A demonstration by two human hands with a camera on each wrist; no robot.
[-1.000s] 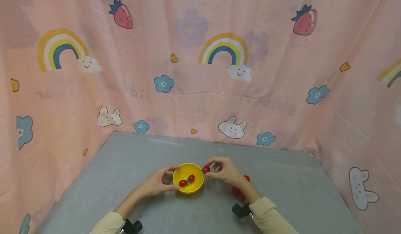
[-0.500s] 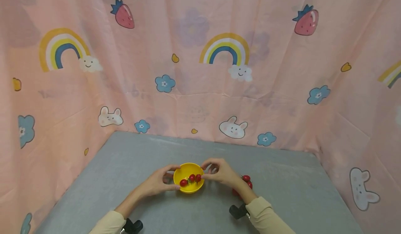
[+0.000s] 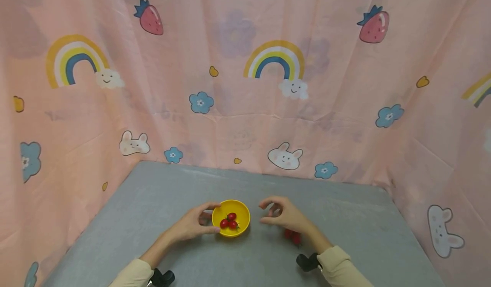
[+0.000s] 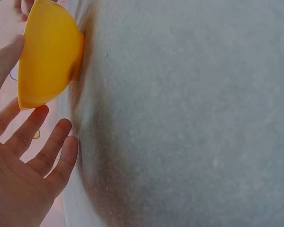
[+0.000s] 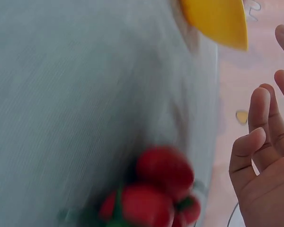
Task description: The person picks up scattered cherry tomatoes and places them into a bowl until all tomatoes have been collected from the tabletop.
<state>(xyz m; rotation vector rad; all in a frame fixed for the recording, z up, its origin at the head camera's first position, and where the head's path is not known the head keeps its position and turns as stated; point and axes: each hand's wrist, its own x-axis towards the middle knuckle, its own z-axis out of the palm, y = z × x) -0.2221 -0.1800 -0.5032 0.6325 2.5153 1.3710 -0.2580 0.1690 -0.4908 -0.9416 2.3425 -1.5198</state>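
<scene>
Head view shows me my left hand (image 3: 192,225) cupped loosely against the left side of the yellow bowl (image 3: 243,224), fingers relaxed and steadying it rather than gripping. Three tomatoes (image 3: 229,222) lie inside the bowl, which sits on the grey table (image 3: 153,201). My right hand (image 3: 285,216) hovers just right of the bowl, fingers loosely curled and holding nothing, and a small cluster (image 5: 156,191) of more tomatoes lies on the table under its wrist.
</scene>
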